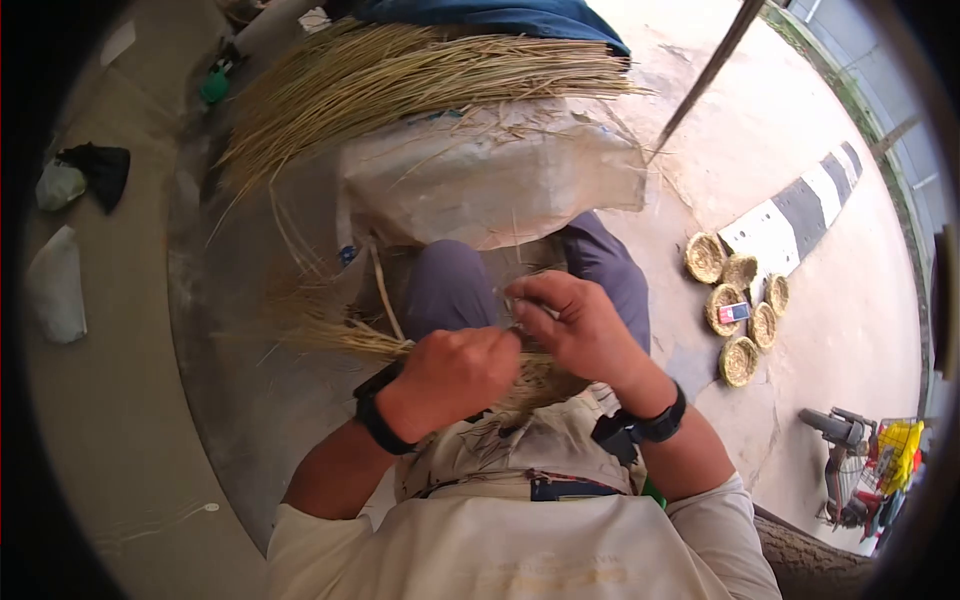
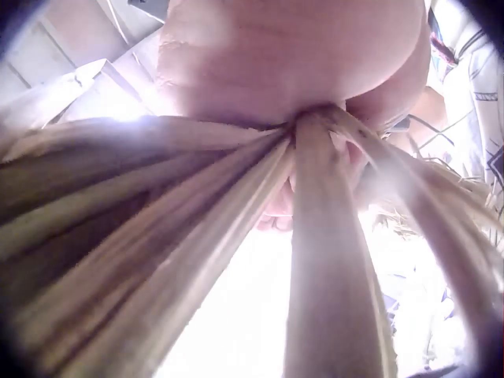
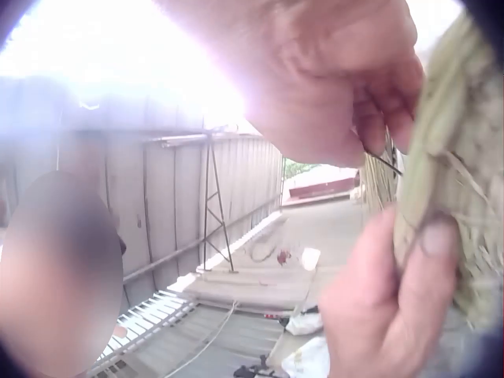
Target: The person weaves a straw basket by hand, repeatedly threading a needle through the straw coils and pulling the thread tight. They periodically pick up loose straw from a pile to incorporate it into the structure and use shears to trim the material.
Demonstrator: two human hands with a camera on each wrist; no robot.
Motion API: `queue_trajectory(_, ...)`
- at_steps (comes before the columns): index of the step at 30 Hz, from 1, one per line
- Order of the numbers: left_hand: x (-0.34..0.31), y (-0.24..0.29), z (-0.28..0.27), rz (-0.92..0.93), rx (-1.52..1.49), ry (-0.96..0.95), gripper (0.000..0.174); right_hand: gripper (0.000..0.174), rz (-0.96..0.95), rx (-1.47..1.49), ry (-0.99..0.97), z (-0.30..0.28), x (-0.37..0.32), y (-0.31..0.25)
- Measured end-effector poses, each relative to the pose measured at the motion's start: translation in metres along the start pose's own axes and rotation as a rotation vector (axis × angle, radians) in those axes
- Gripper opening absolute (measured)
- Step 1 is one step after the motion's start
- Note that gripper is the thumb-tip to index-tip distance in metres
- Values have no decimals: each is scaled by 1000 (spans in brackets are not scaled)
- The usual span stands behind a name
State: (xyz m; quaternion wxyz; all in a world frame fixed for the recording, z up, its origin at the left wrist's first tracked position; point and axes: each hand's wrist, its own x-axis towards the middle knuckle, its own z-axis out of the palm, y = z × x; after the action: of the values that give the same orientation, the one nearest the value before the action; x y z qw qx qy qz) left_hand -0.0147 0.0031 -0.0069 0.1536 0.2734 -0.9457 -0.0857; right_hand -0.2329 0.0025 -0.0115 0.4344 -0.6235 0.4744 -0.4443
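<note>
Both hands work close together over the lap in the head view. With thumb and fingers, my left hand point(image 1: 460, 372) pinches the edge of a woven straw piece point(image 3: 449, 165), seen up close in the right wrist view. Long flat straw strands point(image 2: 335, 260) fan out from under this hand, and their loose ends point(image 1: 365, 340) spread to the left in the head view. Just right of it, my right hand point(image 1: 580, 325) has its fingers curled round a thin dark rod point(image 3: 389, 162), whose end points at the straw edge. Most of the rod is hidden in the fingers.
A large bundle of straw point(image 1: 430, 80) lies on a sheet-covered support point(image 1: 500, 180) ahead of the knees. Several round straw baskets point(image 1: 739, 362) sit on the ground at right, one bearing a phone point(image 1: 734, 313), beside a striped board point(image 1: 800, 210). A slanted pole point(image 1: 705, 80) stands nearby.
</note>
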Motion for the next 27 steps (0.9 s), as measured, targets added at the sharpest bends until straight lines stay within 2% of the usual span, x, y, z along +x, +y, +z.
queue_trajectory(2,-1,-10,-3,-32,-12,-17,24,18,-50,238,54,2,-1,-3)
queue_trajectory(3,-3,-16,-5,-57,-22,-13,26,23,229,675,51,-11,-2,-22)
queue_trajectory(5,-11,-32,-20,-142,-14,-35,29,28,128,1433,132,-34,-6,-45)
queue_trajectory(6,-18,-43,-33,-196,2,-60,30,31,47,1419,100,-53,-13,-52)
queue_trajectory(7,-27,-56,-46,-241,34,-43,31,32,-3,1211,172,-72,-24,-57)
queue_trajectory(8,-37,-71,-59,-290,69,-24,32,31,-166,1001,95,-98,-34,-49)
queue_trajectory(9,-47,-83,-75,-321,135,-2,30,31,-69,999,304,-122,-53,-49)
queue_trajectory(10,-58,-96,-90,-358,203,16,29,32,-129,871,292,-154,-64,-40)
queue_trajectory(11,-72,-107,-104,-410,249,6,28,36,-44,814,502,-190,-85,-27)
queue_trajectory(13,-99,-128,-133,-512,349,-11,27,42,-138,652,590,-277,-126,19)
queue_trajectory(14,-114,-139,-145,-556,382,-14,27,45,-85,592,756,-312,-147,32)
queue_trajectory(15,-132,-151,-154,-602,416,-21,26,47,-53,568,784,-363,-180,57)
queue_trajectory(18,-178,-176,-176,-693,498,-46,25,40,54,508,1232,-469,-260,100)
queue_trajectory(20,-187,-180,-178,-720,515,-82,24,41,50,531,1386,-518,-306,124)
queue_trajectory(21,-186,-178,-177,-729,512,-108,24,40,94,369,1445,-500,-292,112)
queue_trajectory(22,-182,-175,-173,-736,505,-133,23,38,137,200,1500,-454,-258,83)
queue_trajectory(24,-155,-155,-159,-680,396,-115,22,35,177,-127,1248,-399,-213,57)
queue_trajectory(25,-136,-142,-148,-643,332,-103,21,33,171,-202,1100,-352,-180,40)
queue_trajectory(26,-116,-127,-136,-582,229,-115,21,31,126,-211,960,-309,-151,34)
queue_trajectory(27,-96,-110,-123,-517,120,-129,21,29,146,-170,713,-254,-127,14)
